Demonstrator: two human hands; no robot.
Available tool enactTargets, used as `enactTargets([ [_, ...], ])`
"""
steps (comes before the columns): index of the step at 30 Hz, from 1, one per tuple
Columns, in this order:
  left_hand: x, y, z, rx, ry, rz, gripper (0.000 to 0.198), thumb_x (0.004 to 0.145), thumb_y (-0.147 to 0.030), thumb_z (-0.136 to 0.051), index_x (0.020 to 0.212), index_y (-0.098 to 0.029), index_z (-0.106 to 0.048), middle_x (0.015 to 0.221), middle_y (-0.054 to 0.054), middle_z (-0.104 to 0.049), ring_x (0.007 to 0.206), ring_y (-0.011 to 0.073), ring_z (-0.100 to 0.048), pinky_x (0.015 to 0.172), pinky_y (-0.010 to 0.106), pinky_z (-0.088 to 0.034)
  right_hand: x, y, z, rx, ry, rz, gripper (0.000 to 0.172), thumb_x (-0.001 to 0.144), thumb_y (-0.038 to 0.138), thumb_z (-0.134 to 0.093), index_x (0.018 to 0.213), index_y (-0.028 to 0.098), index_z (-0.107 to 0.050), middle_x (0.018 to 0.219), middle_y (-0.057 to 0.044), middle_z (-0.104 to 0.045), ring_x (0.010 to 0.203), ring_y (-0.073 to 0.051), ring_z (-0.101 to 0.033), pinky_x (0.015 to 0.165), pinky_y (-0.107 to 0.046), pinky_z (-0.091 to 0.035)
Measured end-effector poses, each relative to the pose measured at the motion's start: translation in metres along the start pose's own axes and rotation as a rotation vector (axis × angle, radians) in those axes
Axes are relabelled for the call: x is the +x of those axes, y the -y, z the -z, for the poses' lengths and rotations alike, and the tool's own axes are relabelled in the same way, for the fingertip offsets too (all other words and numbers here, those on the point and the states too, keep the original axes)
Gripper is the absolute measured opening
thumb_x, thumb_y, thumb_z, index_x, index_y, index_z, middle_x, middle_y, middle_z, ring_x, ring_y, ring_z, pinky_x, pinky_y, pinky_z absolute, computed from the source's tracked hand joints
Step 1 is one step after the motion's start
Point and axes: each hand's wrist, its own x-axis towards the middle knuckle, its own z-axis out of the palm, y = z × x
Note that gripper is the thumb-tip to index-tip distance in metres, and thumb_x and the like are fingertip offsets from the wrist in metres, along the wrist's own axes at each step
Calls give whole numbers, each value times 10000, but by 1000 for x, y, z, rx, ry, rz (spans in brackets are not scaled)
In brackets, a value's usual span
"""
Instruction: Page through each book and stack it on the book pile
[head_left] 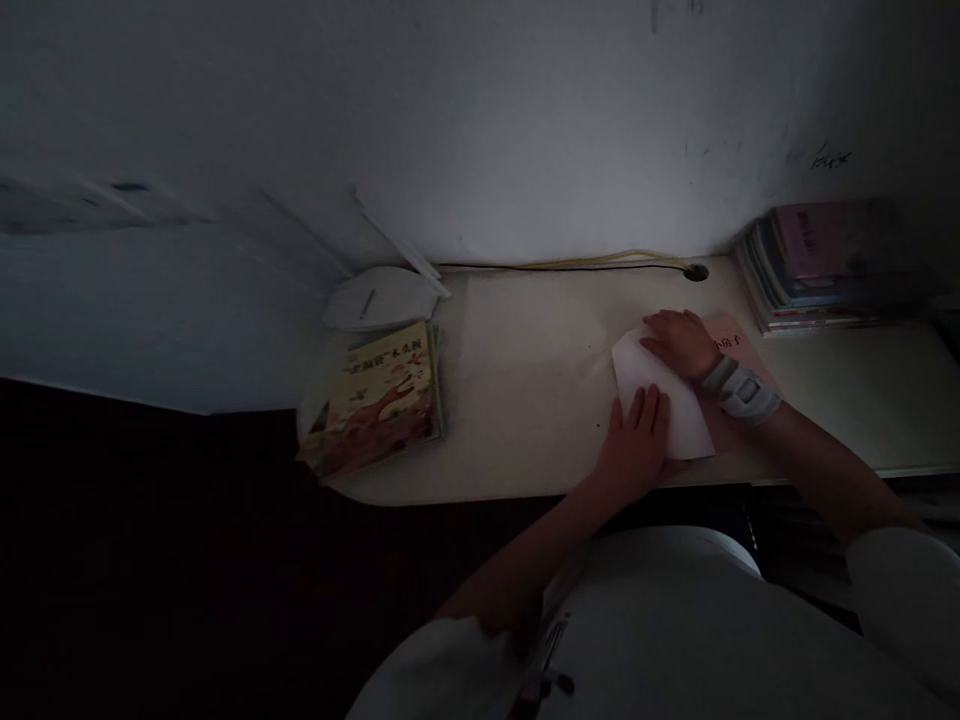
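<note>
A white sheet of paper (667, 395) lies on the pale desk (525, 400), partly over a pink booklet (739, 345). My left hand (637, 440) rests flat on the sheet's near edge, fingers stretched out. My right hand (679, 340) presses on the sheet's far corner with its fingers laid down and slightly bent; a grey band wraps that wrist. Neither hand grips anything.
A yellow picture book (379, 400) lies at the desk's left end, with a white oval object (379, 298) behind it. A stack of books (817, 265) stands at the back right. A cable (585, 263) runs along the wall to a hole (696, 272).
</note>
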Motion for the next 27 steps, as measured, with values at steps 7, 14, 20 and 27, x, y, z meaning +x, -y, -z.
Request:
enactTargets([
  [7,-15,20,1,11,-48,-10,846,800,-645,-481,1453,-146,-276,1511,213,-256,1394,400,-198,1055,661,-196,38,1,2,71,184,-133,263,819,288,-490,978,184,-673,1049,-80,-692,906,-208,-630,717,-286,-439],
  [14,-35,39,-4,-42,-2,32,910,780,-678,-479,1463,-129,-233,1500,237,-266,1377,437,-210,1036,641,-247,27,0,-9,62,152,-68,244,864,297,-480,987,177,-653,1006,-99,-693,897,-223,-624,749,-323,-424],
  [20,-25,6,8,-10,-107,-120,774,824,-658,-412,1423,-171,-345,1505,189,-290,1389,403,-210,1056,643,-223,31,15,-22,159,-145,-139,295,962,303,-346,1009,143,-590,1035,-95,-669,933,-159,-592,825,-287,-423],
  [27,4,-21,5,-12,-144,-249,462,933,-432,-378,1320,-209,-494,1447,99,-428,1359,312,-326,1056,593,-302,-22,-120,19,159,-641,-491,490,973,355,-190,1050,55,-570,1032,-152,-641,957,-170,-584,820,-280,-433],
])
